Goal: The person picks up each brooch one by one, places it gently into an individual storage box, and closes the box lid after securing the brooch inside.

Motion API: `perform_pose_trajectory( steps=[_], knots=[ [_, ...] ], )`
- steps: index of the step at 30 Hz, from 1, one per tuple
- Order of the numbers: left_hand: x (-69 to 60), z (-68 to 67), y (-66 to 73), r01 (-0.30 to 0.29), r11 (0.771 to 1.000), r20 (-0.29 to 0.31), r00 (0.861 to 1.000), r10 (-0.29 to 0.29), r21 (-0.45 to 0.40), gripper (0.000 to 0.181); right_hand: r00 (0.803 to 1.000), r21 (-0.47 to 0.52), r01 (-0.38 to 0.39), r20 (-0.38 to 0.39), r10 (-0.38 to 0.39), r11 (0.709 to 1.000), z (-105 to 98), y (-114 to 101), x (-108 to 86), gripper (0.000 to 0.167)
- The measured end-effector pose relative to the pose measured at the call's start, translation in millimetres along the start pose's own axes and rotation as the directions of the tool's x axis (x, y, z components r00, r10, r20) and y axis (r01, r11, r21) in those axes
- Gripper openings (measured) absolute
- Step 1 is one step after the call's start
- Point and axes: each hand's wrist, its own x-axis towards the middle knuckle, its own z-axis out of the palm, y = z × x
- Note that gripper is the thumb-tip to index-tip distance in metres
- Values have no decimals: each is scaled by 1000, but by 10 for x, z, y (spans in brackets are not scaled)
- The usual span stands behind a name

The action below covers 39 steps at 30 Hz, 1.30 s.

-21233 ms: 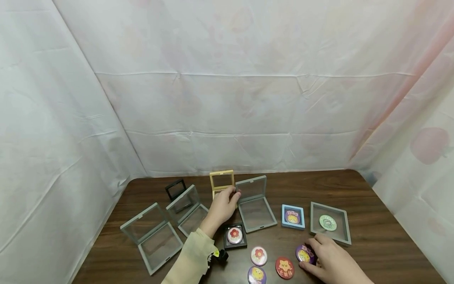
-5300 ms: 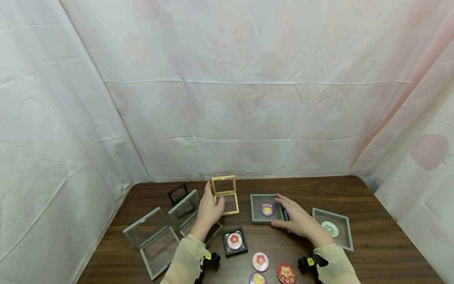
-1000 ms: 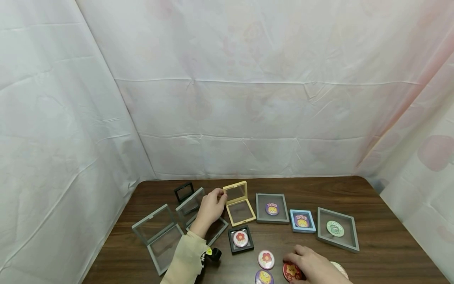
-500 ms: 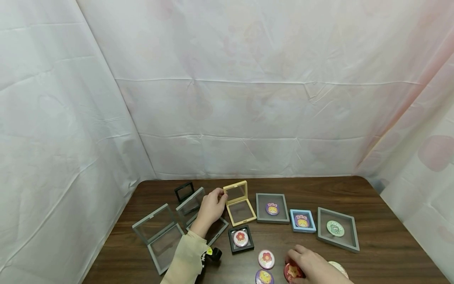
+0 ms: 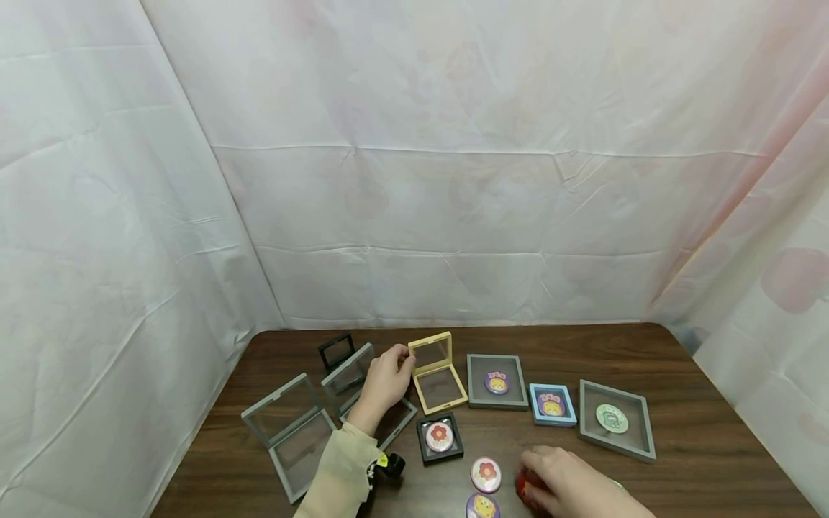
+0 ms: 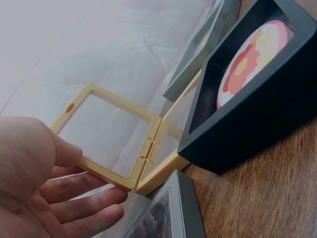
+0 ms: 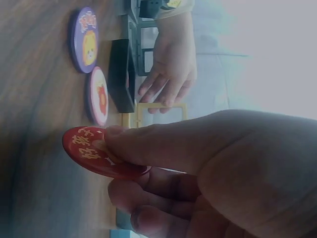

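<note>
At the back of the table stands a small yellow display frame [image 5: 447, 408] with its lid swung up. My left hand [image 5: 386, 378] pinches the lid's side edge, thumb in front and fingers behind, as the left wrist view shows. My right hand [image 5: 573, 480] pinches a round red badge [image 7: 86, 153] with gold characters, tilted and raised off the tabletop. Beside it on the table lie a white badge with a red flower [image 5: 486, 475] and a purple badge with a yellow character [image 5: 482, 506]. A closed black frame [image 5: 440, 437] holding a flower badge sits before the yellow one.
Two grey frames [image 5: 290, 486] stand open at the left, near a small black frame [image 5: 336, 350]. To the right lie a grey frame [image 5: 512, 401] with a purple badge, a blue frame [image 5: 554, 420] and another grey frame [image 5: 641, 450]. A pale badge [image 5: 618, 485] is mostly hidden.
Earlier, a purple badge was enclosed in the grey frame, which was then closed, and the yellow frame shifted right. Just now my right hand has lifted and tilted the red badge; my left hand stays still.
</note>
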Motion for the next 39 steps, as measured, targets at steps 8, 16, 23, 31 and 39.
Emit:
perform_pose_trajectory(
  steps=[8, 16, 23, 31, 39],
  knots=[
    [8, 11, -7, -7, 1000, -8, 1000, 7, 1, 17, 997, -94, -37, -69, 31, 995, -77, -134, 80, 15],
    [6, -1, -6, -9, 1000, -7, 1000, 9, 6, 14, 986, -110, 30, -162, -48, 993, -168, -248, 252, 21],
    [6, 14, 7, -19, 1000, 0, 1000, 19, 8, 16, 984, -24, 44, -173, -47, 999, -260, -268, 442, 14],
    [-14, 22, 38, -34, 999, 4, 999, 34, -4, 15, 982, 0, 27, -189, -26, 1000, -331, -282, 547, 18],
    [-19, 13, 43, -34, 999, 0, 999, 34, 6, 13, 982, -2, -33, -187, 33, 999, -374, -217, 650, 18]
  ],
)
